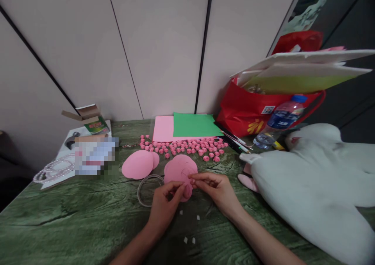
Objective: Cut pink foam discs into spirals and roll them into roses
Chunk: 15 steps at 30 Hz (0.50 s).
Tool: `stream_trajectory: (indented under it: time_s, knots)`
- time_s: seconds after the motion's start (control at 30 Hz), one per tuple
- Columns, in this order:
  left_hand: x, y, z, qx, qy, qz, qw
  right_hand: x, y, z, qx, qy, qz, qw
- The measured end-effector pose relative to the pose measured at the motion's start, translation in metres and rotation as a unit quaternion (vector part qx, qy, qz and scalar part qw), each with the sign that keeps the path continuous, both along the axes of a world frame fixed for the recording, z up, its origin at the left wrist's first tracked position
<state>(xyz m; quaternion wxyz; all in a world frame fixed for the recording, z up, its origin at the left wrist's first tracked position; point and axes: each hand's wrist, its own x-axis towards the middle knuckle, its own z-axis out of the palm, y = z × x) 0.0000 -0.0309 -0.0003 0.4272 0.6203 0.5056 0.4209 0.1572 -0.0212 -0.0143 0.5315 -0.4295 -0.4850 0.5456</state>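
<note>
Both hands meet over a pile of pink paper circles (177, 170). My left hand (167, 198) pinches the near edge of a small pink paper piece (186, 191). My right hand (215, 187) is closed, thumb and forefinger together at the same piece's right side. The piece's exact shape is partly hidden by the fingers. Left of the pile lie more pink ovals (138, 164) and a clear tape ring (140, 192). Behind are rows of small rolled pink paper roses (200, 152).
Green and pink sheets (195, 125) lie behind the roses. To the right are pens (238, 143), a water bottle (281, 120), a red bag (238, 109) and a large grey plush toy (310, 179). Pearl strings (55, 168) and an open box (96, 125) are left. White scraps (198, 217) lie in front.
</note>
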Motion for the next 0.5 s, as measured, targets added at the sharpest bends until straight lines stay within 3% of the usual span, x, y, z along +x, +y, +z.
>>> stream_trajectory:
  time_s: [0.27,0.5]
  knots:
    - [-0.0001,-0.0010,0.0004,0.002,0.017,-0.013,1.000,-0.0009,0.0003,-0.0004,-0.030,0.018,-0.010,0.999]
    - [0.0005,-0.0014,0.0023,-0.007,0.004,-0.012,1.000,-0.0013,-0.0002,-0.0025,-0.012,0.023,-0.003,1.000]
